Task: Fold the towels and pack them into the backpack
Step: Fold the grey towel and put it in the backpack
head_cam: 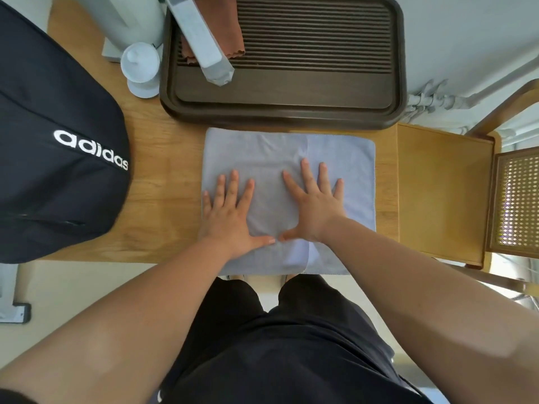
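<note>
**Both palms flat on the grey-blue towel**

The left hand [230, 212] lies flat, fingers straight and spread, palm down on the left half of the pale grey-blue square cloth towel [345, 158]. The right hand [316, 205] lies the same way just beside it at 3 o'clock. Both sets of fingers point toward 12 o'clock, and the two thumb tips almost meet near the towel's near edge. Neither hand grips anything.

The towel is spread on the light wooden tabletop [166, 188], with a seam or fold line running from 12 to 6 o'clock right of its middle. Its near edge hangs slightly over the table's edge.

From the towel:
- At 12 o'clock, just beyond it, sits the dark brown rectangular slatted tray [399, 83]. It carries a reddish-brown folded cloth [233, 33] and a long pale grey bar-shaped object [201, 39] lying tilted across that cloth.
- At 11 o'clock stands a small white lidded cup [140, 65].
- At 9 o'clock, well apart, rests the black fabric backpack with white lettering [58, 176].
- At 3 o'clock is a wooden chair with a cane-weave panel [443, 193].
</note>
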### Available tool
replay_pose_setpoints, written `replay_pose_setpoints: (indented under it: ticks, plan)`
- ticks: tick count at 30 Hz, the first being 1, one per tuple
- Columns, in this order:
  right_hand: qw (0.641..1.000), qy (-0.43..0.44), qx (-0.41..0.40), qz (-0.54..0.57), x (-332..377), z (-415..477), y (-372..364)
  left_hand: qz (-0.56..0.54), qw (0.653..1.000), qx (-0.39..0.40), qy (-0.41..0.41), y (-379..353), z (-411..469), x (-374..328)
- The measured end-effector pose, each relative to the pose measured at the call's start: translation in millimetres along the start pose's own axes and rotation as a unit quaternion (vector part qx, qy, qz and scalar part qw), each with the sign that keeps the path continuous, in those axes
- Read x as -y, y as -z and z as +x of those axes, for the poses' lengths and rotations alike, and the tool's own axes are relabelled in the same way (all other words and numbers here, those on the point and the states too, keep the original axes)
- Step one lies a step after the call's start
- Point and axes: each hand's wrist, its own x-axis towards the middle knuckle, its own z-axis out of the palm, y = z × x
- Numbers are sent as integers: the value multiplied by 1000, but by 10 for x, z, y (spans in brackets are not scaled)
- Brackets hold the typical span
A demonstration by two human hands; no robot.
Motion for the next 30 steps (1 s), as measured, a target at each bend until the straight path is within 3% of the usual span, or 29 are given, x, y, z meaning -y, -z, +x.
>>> replay_pose_setpoints:
  ticks: [10,14,19,22,26,30]
  plan:
    - [999,17,-4,34,1029,317,126,56,998,13,36,215,-154,1188]
    - [998,-11,-16,55,907,293,165,33,999,-3,33,269,-212,1113]
    - [998,2,-42,55,687,260,298,-71,989,-120,-59,353,-323,645]
    - [997,34,-49,49,670,356,420,-128,987,-77,-63,306,-389,366]
    - [998,63,-22,20,760,509,550,-104,993,18,-48,168,-451,157]
    - [997,65,-19,24,839,567,561,-88,994,21,-60,34,-552,147]
